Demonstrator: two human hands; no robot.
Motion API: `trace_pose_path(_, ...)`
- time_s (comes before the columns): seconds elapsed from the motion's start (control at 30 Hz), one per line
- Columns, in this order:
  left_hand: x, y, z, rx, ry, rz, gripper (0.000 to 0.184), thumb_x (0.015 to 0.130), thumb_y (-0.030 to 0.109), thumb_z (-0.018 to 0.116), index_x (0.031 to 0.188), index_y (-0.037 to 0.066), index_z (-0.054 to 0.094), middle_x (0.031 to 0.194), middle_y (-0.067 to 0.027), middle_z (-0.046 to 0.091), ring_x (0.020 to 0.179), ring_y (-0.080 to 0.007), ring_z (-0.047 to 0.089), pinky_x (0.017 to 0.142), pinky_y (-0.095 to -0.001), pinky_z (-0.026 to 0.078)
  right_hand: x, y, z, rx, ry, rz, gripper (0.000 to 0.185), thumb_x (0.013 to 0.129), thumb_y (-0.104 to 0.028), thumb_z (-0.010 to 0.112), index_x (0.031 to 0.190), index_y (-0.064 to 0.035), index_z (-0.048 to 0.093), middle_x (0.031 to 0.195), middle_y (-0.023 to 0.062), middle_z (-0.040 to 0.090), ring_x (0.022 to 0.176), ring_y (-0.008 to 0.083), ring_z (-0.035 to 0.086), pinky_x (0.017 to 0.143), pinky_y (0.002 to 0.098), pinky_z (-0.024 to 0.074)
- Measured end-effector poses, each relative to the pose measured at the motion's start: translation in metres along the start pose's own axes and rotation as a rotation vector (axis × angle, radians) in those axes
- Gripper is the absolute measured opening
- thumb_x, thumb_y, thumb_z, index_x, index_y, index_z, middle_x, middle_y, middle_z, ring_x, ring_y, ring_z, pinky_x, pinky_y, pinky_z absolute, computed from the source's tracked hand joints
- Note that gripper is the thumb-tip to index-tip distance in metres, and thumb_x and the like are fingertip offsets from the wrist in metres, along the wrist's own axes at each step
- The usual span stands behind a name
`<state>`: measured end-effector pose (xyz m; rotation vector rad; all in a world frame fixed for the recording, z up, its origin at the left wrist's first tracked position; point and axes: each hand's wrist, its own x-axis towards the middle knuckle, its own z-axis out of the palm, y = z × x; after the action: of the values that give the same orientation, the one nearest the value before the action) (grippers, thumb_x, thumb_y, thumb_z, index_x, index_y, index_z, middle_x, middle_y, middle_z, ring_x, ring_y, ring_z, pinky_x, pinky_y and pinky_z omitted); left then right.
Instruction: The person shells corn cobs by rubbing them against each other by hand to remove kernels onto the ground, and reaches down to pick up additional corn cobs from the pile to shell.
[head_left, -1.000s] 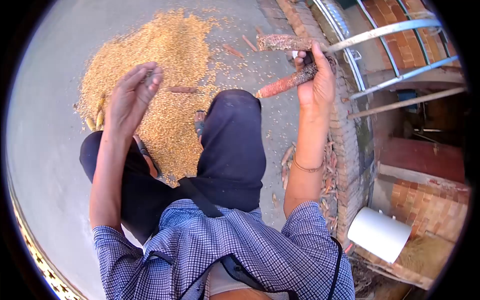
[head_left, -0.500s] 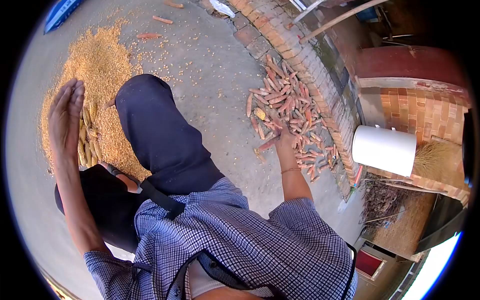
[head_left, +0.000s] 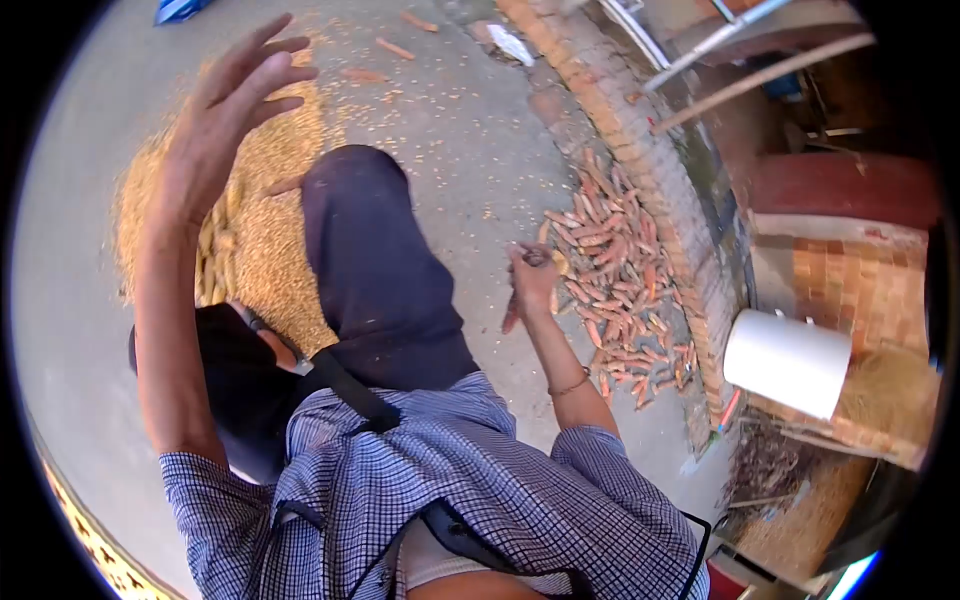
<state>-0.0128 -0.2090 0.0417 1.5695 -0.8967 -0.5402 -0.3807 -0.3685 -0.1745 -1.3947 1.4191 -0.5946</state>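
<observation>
My left hand (head_left: 235, 100) is raised over the heap of loose yellow corn kernels (head_left: 285, 235), fingers spread and holding nothing. Beneath my forearm, several corn ears (head_left: 212, 260) lie on that heap. My right hand (head_left: 535, 282) is closed around a reddish corn cob (head_left: 511, 316), whose lower end sticks out below the fist. It hovers just left of the pile of stripped reddish cobs (head_left: 625, 265). Part of the held cob is hidden by my fingers.
My bent knee (head_left: 370, 230) rises between the kernels and the cob pile. A brick edging (head_left: 640, 160) borders the cobs on the right. Beyond it stand a white cylinder (head_left: 785, 362) and leaning poles (head_left: 760, 80). Stray cobs (head_left: 395, 48) lie on the concrete ahead.
My right hand has come away from the cob pile with a cob in its grip. My left hand has lifted, its fingers spreading wider. The whole view has shifted slightly.
</observation>
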Motion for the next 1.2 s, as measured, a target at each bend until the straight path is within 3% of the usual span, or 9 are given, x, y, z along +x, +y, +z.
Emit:
trace_pose_path(0.1,-0.061,-0.041,-0.144,-0.145,0.305,-0.185,0.052,0.102,0.029,0.047,0.141,-0.003,0.039,0.129,-0.0183,0.058,0.117,-0.0247,0.059,0.097,-0.0340,0.049,0.032,-0.011,0.003,-0.096,-0.114,-0.136,0.053,0.077,-0.005,0.076,0.122,0.0001,0.051,0.082,0.0048,0.062,0.072,0.0117,0.058,0.067,0.0248,0.0490)
trace_pose_path(0.2,-0.159,-0.087,-0.229,-0.074,0.657,-0.341,0.053,0.101,0.027,0.048,0.142,-0.005,0.037,0.126,-0.0181,0.060,0.115,-0.0243,0.060,0.095,-0.0334,0.049,0.040,-0.071,0.028,-0.119,-0.164,-0.351,0.052,0.079,0.005,0.065,0.127,-0.0018,0.049,0.101,0.0086,0.061,0.082,0.0129,0.057,0.075,0.0261,0.0482)
trace_pose_path(0.37,-0.316,-0.194,-0.233,-0.070,0.925,-0.729,0.061,0.097,0.030,0.055,0.142,-0.007,0.035,0.124,-0.0159,0.058,0.109,-0.0229,0.059,0.089,-0.0323,0.049,-0.012,-0.226,0.119,-0.142,-0.224,-0.625,0.036,0.086,0.005,0.062,0.120,-0.0013,0.056,0.102,0.0092,0.063,0.079,0.0121,0.060,0.072,0.0251,0.0504)
trace_pose_path(0.4,-0.350,-0.232,-0.230,-0.068,0.877,-0.771,0.059,0.097,0.027,0.055,0.142,-0.006,0.036,0.127,-0.0163,0.057,0.111,-0.0249,0.058,0.089,-0.0343,0.050,-0.028,-0.247,0.143,-0.054,-0.255,-0.810,0.035,0.087,0.002,0.064,0.121,-0.0017,0.056,0.100,0.0089,0.063,0.078,0.0126,0.061,0.069,0.0257,0.0513)
trace_pose_path(0.43,-0.395,-0.287,-0.224,-0.320,0.966,-0.581,0.046,0.094,0.017,0.056,0.134,-0.004,0.046,0.126,-0.0200,0.058,0.110,-0.0314,0.059,0.087,-0.0371,0.050,-0.041,-0.264,0.168,0.040,-0.287,-0.991,0.034,0.089,-0.002,0.065,0.122,-0.0021,0.055,0.098,0.0086,0.064,0.077,0.0131,0.062,0.067,0.0263,0.0523)
trace_pose_path(0.6,-0.452,-0.363,-0.138,-0.235,0.961,-1.020,0.043,0.093,0.016,0.056,0.131,-0.003,0.048,0.123,-0.0197,0.059,0.108,-0.0316,0.060,0.086,-0.0375,0.050,-0.116,-0.296,0.269,-0.069,-0.562,-1.187,0.044,0.087,-0.004,0.069,0.128,-0.0040,0.052,0.095,0.0093,0.065,0.080,0.0130,0.063,0.068,0.0262,0.0512)
trace_pose_path(0.77,-0.465,-0.389,-0.101,-0.146,0.896,-1.200,0.041,0.092,0.015,0.057,0.129,-0.003,0.050,0.120,-0.0195,0.060,0.105,-0.0318,0.060,0.085,-0.0379,0.050,-0.131,-0.262,0.326,-0.359,-0.661,-1.303,0.045,0.079,0.005,0.071,0.120,-0.0011,0.056,0.096,0.0120,0.061,0.076,0.0170,0.060,0.067,0.0276,0.0474)
trace_pose_path(1.0,-0.480,-0.408,-0.075,-0.025,0.785,-1.343,0.038,0.091,0.013,0.057,0.125,-0.002,0.053,0.115,-0.0191,0.061,0.102,-0.0320,0.061,0.083,-0.0385,0.050,-0.119,-0.254,0.332,-0.516,-0.911,-1.063,0.037,0.078,0.006,0.069,0.113,-0.0014,0.059,0.098,0.0132,0.061,0.082,0.0249,0.060,0.075,0.0317,0.0482)
trace_pose_path(1.2,-0.456,-0.421,-0.060,0.092,0.657,-1.398,0.035,0.090,0.012,0.058,0.121,-0.002,0.055,0.111,-0.0188,0.062,0.099,-0.0322,0.062,0.082,-0.0390,0.050,-0.125,-0.252,0.339,-0.630,-0.972,-1.015,0.043,0.079,0.005,0.069,0.120,-0.0021,0.058,0.094,0.0129,0.063,0.079,0.0227,0.060,0.074,0.0315,0.0475)
